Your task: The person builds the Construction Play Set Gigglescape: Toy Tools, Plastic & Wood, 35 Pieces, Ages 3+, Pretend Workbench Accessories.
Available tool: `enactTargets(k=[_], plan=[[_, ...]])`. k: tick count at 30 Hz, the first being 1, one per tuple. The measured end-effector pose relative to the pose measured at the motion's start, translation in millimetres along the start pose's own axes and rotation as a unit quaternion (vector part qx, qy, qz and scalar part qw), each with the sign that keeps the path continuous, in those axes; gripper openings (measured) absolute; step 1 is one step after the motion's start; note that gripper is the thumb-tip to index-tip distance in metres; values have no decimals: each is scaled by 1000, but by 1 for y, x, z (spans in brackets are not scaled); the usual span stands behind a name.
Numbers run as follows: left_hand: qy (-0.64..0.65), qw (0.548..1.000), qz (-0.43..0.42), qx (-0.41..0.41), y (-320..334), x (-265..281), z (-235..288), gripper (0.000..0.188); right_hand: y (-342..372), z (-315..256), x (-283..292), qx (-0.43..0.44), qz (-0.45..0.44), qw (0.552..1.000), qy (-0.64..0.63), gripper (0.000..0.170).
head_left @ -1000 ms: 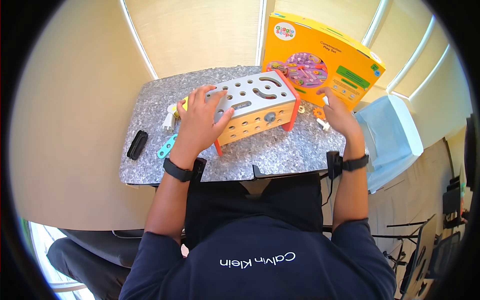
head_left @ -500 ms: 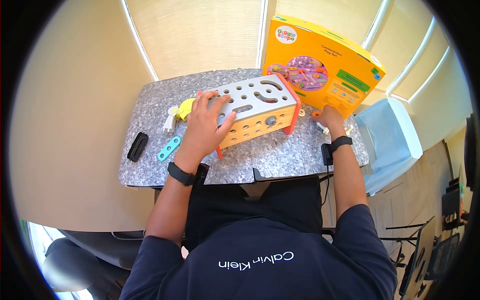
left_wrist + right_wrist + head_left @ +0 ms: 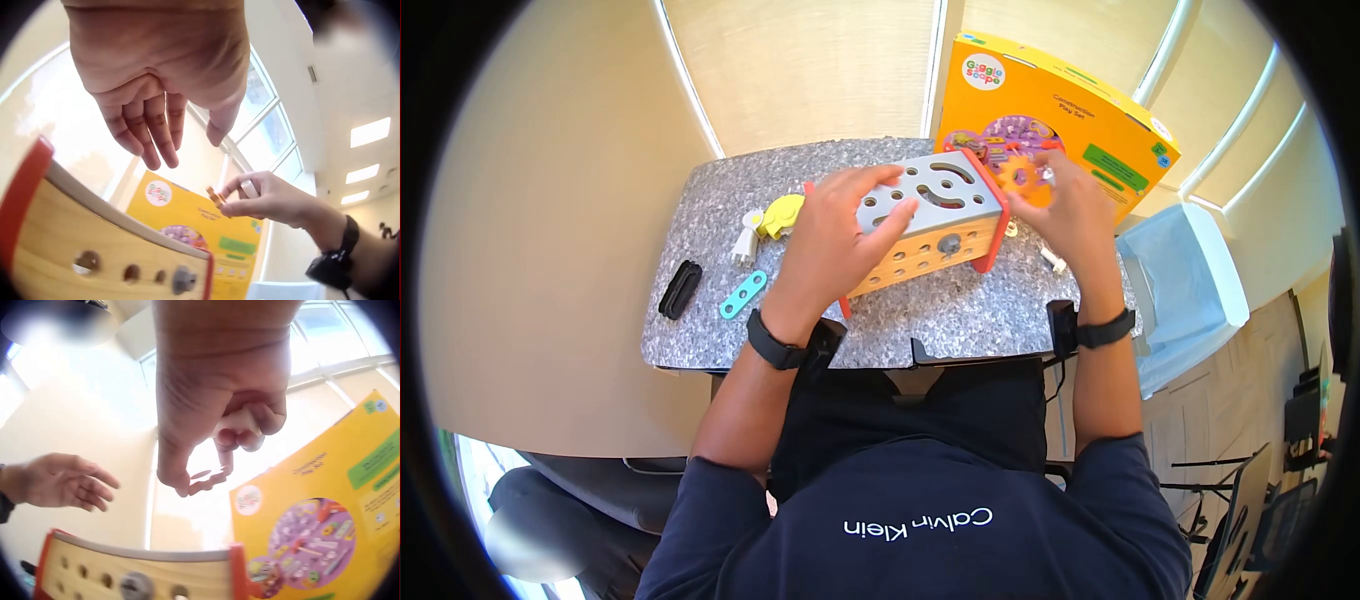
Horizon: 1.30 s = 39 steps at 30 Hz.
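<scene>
Over the near left part of a toy workbench (image 3: pixel 976 236) with a grey holed top and red ends hovers my left hand (image 3: pixel 825 240), fingers loosely bent and holding nothing. In the left wrist view, air shows between that hand and the bench. My right hand (image 3: pixel 1080 215), raised beyond the bench's right end, pinches an orange toy gear (image 3: pixel 1022 178) between thumb and index finger. Its other fingers curl round a small white piece (image 3: pixel 234 422), mostly hidden in the palm. A grey knob (image 3: pixel 949 243) sits in the bench's wooden side.
A yellow play set box (image 3: pixel 1090 120) stands behind the bench. On the tabletop lie a white bolt (image 3: pixel 1053 260), a cream ring (image 3: pixel 1011 229), a yellow piece (image 3: pixel 782 216), a white piece (image 3: pixel 747 240), a teal holed strip (image 3: pixel 743 295) and a black item (image 3: pixel 680 290).
My right hand went down to the tabletop by the box, took hold of the orange gear and lifted it toward the bench. My left hand has come off the bench top and shifted right.
</scene>
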<state>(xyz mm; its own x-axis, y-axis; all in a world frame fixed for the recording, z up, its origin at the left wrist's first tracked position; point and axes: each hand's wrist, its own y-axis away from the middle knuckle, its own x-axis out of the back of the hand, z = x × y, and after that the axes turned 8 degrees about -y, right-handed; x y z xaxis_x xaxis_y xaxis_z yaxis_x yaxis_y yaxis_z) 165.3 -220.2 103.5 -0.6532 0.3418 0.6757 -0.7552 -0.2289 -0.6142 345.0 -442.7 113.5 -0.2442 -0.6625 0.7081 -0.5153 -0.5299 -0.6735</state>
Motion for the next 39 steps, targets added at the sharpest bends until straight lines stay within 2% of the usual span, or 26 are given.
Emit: enactTargets(k=[1,2,4,6,7,8,9,11,15,17,18,21,22,24,26,31,33,36,38,39], plan=[[124,991,-23,48,-4,-1,7,41,0,-19,5,2,1,1000,-1,46],[122,991,-22,48,-5,-4,12,41,2,-38,9,36,-6,998,-43,45],[268,956,-66,98,-4,-12,18,39,8,-63,11,72,-11,994,-86,44],[266,957,-68,90,-2,-17,17,38,13,-77,11,103,-25,989,-102,44],[292,946,-79,118,0,-18,16,38,15,-78,9,111,-50,987,-108,53],[317,933,-90,144,1,-20,14,38,17,-78,7,113,-46,987,-109,53],[402,896,-101,162,4,-19,10,36,16,-81,5,102,-61,978,-174,60],[398,899,-76,166,6,-21,5,34,21,-80,6,70,-120,951,-275,74],[395,903,-37,164,6,-23,-3,34,23,-75,15,37,-158,935,-316,69],[393,905,-21,164,8,-24,2,35,25,-81,27,-26,-189,899,-394,63],[391,906,-8,163,9,-24,5,36,26,-83,29,-25,-189,899,-394,63],[385,910,4,154,12,-24,11,36,30,-85,28,-45,-175,901,-393,60],[386,910,4,153,13,-25,13,36,33,-83,22,-46,-161,891,-422,55],[451,877,18,162,14,-27,17,37,36,-81,15,-49,-147,880,-449,50],[464,871,8,162,15,-27,17,38,36,-82,12,-54,-107,875,-468,42],[477,865,-4,155,18,-32,19,41,37,-85,4,-60,-59,899,-430,43],[524,839,-8,145,18,-29,24,37,35,-87,2,-50,-45,905,-419,46],[518,844,-23,135,20,-26,23,36,30,-92,3,-97,-33,914,-391,50],[503,855,-31,125,23,-30,18,36,27,-87,-7,23,51,945,-321,52],[488,864,-39,115,24,-32,16,36,27,-86,-9,23,51,945,-321,52]])
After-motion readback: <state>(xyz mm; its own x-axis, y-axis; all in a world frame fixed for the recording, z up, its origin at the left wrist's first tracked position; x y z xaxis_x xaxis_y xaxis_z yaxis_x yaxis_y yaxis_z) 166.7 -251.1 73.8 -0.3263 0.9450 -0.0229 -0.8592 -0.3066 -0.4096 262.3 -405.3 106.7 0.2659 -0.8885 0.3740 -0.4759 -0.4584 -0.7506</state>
